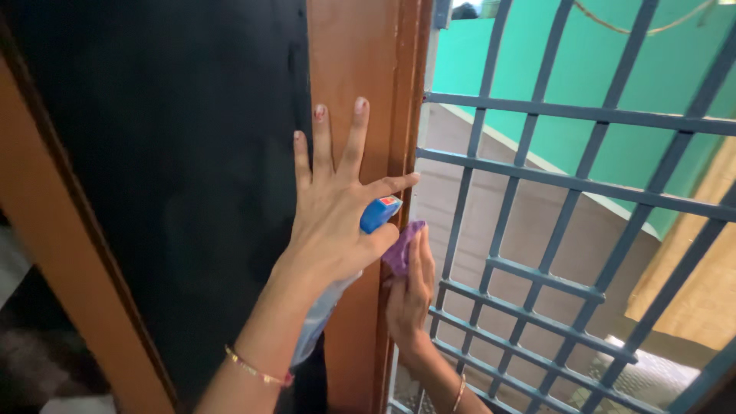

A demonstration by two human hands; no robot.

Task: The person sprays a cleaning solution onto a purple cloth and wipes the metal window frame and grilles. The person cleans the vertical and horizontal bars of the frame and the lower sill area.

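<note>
In the head view, the left hand (pixel 331 203) is seen laid flat against a brown wooden window frame (pixel 360 69), its fingers spread wide and pointing upward. A spray bottle (pixel 337 287) with a blue nozzle is tucked between the thumb and the palm, so that the nozzle shows to the right of the hand while the pale body runs down along the wrist. A thin gold and red bangle (pixel 257 371) is worn on that forearm.

Just below and to the right, the right hand (pixel 410 295) is pressed against the edge of the frame, with a purple cloth (pixel 402 247) held under its fingertips; how tightly the cloth is gripped cannot be made out, as the fingers are seen from behind. A blue-grey metal grille (pixel 567 199) stands immediately right of both hands. A dark glass pane (pixel 169 176) fills the left side, and a green wall (pixel 652 69) is seen beyond the bars.
</note>
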